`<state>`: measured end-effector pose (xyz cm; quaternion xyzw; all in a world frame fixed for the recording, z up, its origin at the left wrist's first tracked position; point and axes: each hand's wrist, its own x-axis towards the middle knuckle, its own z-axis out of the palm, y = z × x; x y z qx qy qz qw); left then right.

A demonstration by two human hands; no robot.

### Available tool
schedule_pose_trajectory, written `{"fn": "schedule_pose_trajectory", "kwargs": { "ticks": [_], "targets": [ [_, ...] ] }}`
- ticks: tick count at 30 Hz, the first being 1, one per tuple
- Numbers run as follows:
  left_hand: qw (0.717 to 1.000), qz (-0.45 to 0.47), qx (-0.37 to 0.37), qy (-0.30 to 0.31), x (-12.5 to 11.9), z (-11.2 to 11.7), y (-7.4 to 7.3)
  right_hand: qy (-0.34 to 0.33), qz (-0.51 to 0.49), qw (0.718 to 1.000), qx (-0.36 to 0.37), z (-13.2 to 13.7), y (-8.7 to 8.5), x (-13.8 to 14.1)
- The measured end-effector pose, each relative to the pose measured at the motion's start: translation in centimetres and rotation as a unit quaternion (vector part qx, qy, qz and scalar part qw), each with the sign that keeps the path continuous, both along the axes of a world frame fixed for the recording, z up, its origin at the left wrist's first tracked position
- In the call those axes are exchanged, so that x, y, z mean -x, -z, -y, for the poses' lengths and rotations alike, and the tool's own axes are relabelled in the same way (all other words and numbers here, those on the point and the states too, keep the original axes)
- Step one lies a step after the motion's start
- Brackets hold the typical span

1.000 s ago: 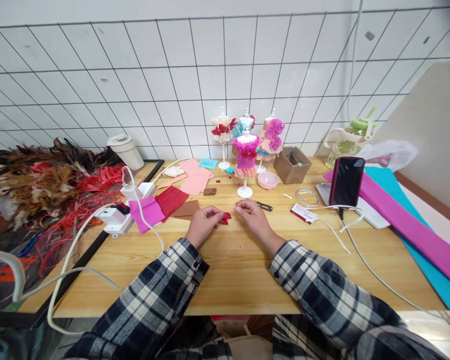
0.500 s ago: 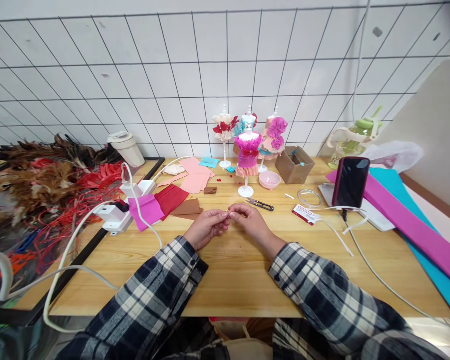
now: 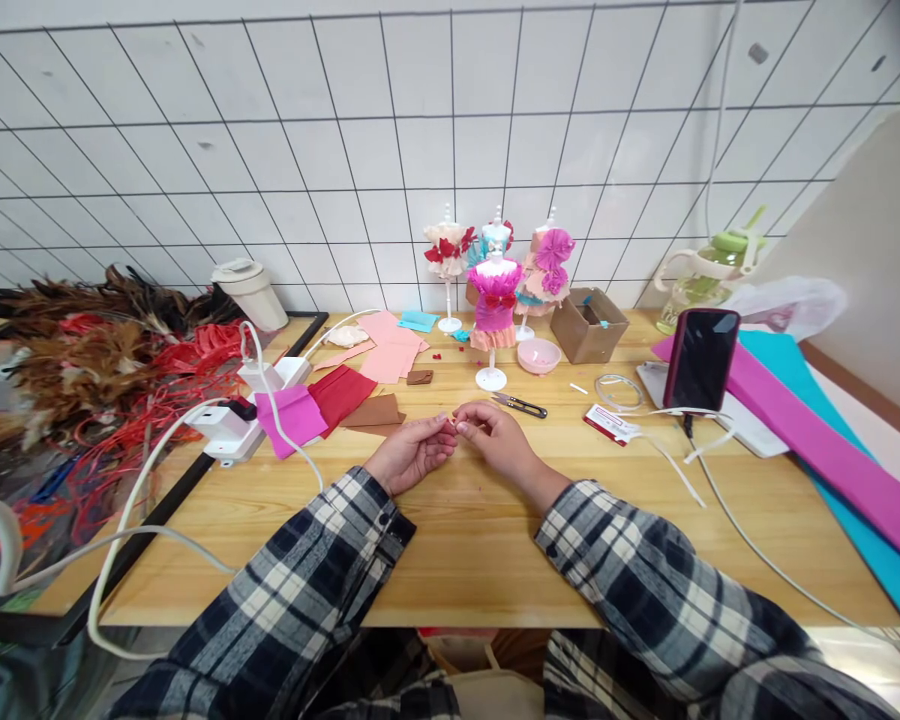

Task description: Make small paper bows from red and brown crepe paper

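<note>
My left hand (image 3: 414, 452) and my right hand (image 3: 497, 440) meet over the middle of the wooden table. Both are closed in a pinch, fingertips almost touching. Between them is a tiny piece, perhaps pinkish, too small to make out. Just beyond the right hand lie thread snips (image 3: 521, 404). Past the fingers stands a small white dress form (image 3: 494, 318) in a magenta and peach crepe-paper dress with a red bow. To the left of my left hand are brown paper (image 3: 371, 411), red paper (image 3: 343, 394) and magenta paper (image 3: 292, 420).
Several dressed forms stand behind, beside a pink bowl (image 3: 538, 355) and a cardboard box (image 3: 589, 326). A phone (image 3: 701, 360) with cables and long paper sheets (image 3: 817, 445) are on the right. A power strip (image 3: 229, 435), cords and feathers (image 3: 97, 360) occupy the left.
The fingertips have shifted slightly, and the left fingers have loosened a little, with a small gap showing between the hands. The view has tilted slightly. Objects on the table stay put.
</note>
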<state>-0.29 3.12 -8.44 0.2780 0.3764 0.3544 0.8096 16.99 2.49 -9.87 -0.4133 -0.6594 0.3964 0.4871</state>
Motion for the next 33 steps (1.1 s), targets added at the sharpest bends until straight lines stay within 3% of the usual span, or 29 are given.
{"fn": "schedule_pose_trajectory", "kwargs": {
  "ticks": [11,16,22,26,30,33],
  "targets": [
    [0.999,-0.014,-0.05,-0.004,-0.3,0.2,-0.2,0.029,0.015,0.999,-0.011,0.4,-0.4,0.2],
    [0.992,-0.068,-0.103,-0.019,-0.5,0.5,-0.5,0.061,-0.022,0.997,0.029,0.5,-0.4,0.1],
    [0.989,-0.082,-0.122,-0.011,-0.4,0.5,-0.4,0.002,0.026,0.999,-0.031,0.6,-0.9,-0.3],
    [0.987,-0.095,-0.128,-0.001,-0.4,0.5,-0.4,-0.005,0.026,0.999,-0.033,0.7,-1.1,-0.4],
    [0.984,-0.119,-0.132,0.009,-0.6,0.7,-0.7,0.023,0.013,0.999,-0.033,0.5,-0.9,-0.5],
    [0.971,-0.162,-0.176,0.007,-0.6,0.6,-0.8,0.052,0.006,0.998,-0.038,0.3,-0.8,-0.7]
  ]
}}
